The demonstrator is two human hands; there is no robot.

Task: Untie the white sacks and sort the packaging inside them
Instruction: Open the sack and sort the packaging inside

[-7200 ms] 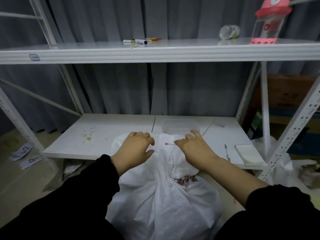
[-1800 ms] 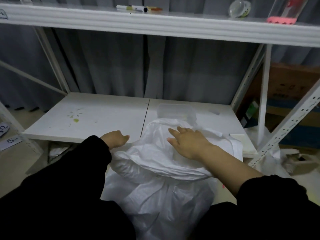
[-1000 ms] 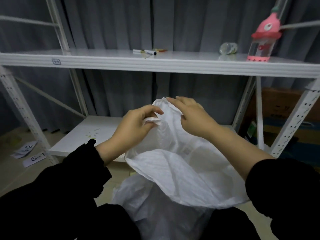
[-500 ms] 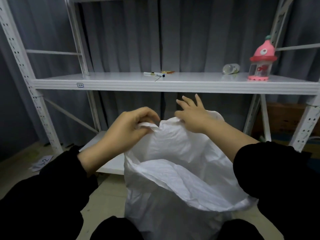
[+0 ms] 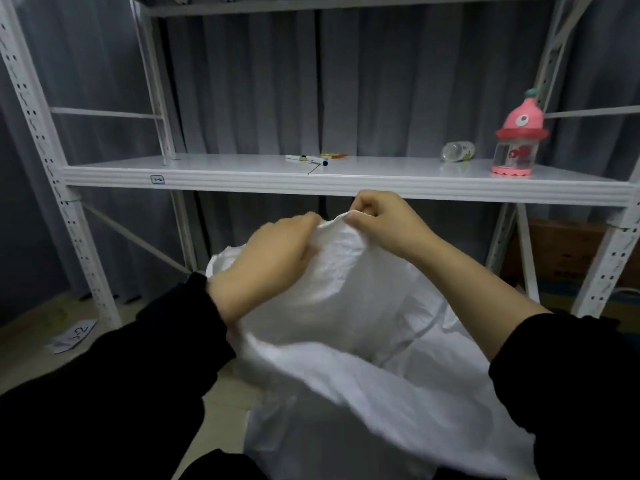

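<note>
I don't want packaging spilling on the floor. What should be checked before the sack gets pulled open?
1. Left hand grips the sack rim: ok.
2. Right hand pinches the rim: ok.
3. Tie is off the mouth: cannot tell.
4. Contents visible: not ok, folds hide them.
5. Shelf has bare space for sorting: ok.
6. Sack base steady on the floor: cannot tell.

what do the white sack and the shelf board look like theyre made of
White sack: probably woven plastic, matte; it creases in stiff, crisp folds where the left hand and right hand pinch its rim, though no weave shows clearly. Shelf board: looks like painted metal, smooth and slightly glossy; it carries a soft sheen and a ribbed, folded front edge.
</note>
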